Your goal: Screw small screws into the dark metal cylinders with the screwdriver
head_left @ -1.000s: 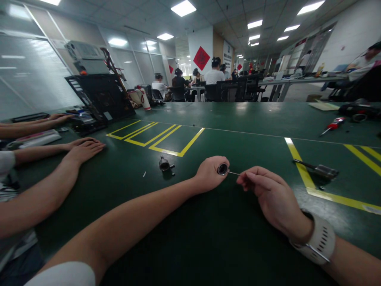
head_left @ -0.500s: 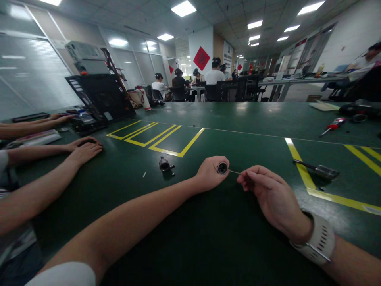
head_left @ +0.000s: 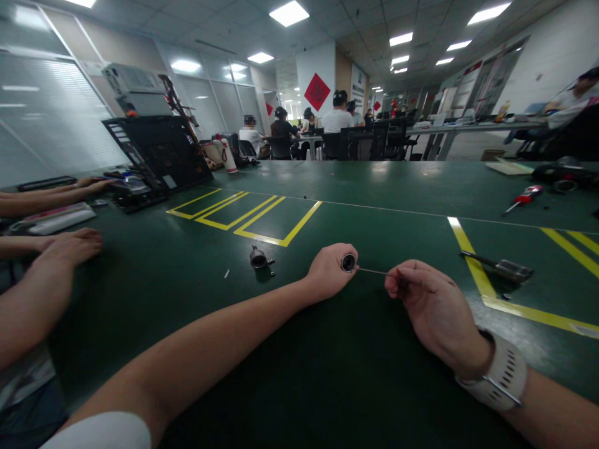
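My left hand [head_left: 330, 271] is closed around a round metal part [head_left: 348, 262], whose dark hollow end faces me. My right hand [head_left: 418, 293] pinches a thin metal rod [head_left: 372, 270] between thumb and fingers. The rod's far tip meets the side of the round part by my left fingers; whether it enters the part I cannot tell. Left of my hands, a similar dark metal part with a narrow stem [head_left: 258, 257] lies on the green table [head_left: 327, 368], with small metal pieces [head_left: 271, 273] beside it.
Yellow tape [head_left: 299, 226] marks boxes on the table. To the right lie a dark tool with a wide metal end [head_left: 512, 270] and a red-handled screwdriver [head_left: 528, 194]. A co-worker's hands [head_left: 77, 246] rest at the left edge. Farther back stands a black equipment case [head_left: 159, 153].
My right hand has moved right, and more of the rod shows between my hands. My left hand has shifted slightly left. The co-worker's hands have drawn back toward the left edge.
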Available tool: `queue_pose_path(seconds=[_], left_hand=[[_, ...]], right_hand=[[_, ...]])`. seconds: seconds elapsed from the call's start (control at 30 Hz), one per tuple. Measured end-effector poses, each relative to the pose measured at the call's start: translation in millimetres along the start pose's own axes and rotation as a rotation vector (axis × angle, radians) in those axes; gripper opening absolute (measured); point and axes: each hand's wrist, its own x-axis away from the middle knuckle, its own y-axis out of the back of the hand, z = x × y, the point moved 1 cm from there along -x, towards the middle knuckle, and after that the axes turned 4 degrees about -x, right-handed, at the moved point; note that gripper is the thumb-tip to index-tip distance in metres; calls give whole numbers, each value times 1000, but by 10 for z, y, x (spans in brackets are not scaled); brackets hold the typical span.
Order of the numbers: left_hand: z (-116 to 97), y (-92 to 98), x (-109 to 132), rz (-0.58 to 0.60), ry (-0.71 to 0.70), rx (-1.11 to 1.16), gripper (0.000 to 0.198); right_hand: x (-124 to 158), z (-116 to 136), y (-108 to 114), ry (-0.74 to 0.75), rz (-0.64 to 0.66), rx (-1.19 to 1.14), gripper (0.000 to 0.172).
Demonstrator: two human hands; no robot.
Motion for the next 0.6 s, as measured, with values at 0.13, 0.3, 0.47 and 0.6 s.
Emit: queue_pose_path(seconds=[0.13,0.3,0.47,0.6], left_hand=[[-2,8,5,4,64,-43,3],[-4,19,8,-6,110,-86,4],[5,7,0,-35,77,-71,7],[-13,9,-8,-50,54,-3,12]], right_hand=[[-1,5,18,31,-27,43,12],[-18,-19,41,56,-68,169,14],[-33,-53,36,70,-61,293,15],[-42,-63,25,79,-46,349,15]])
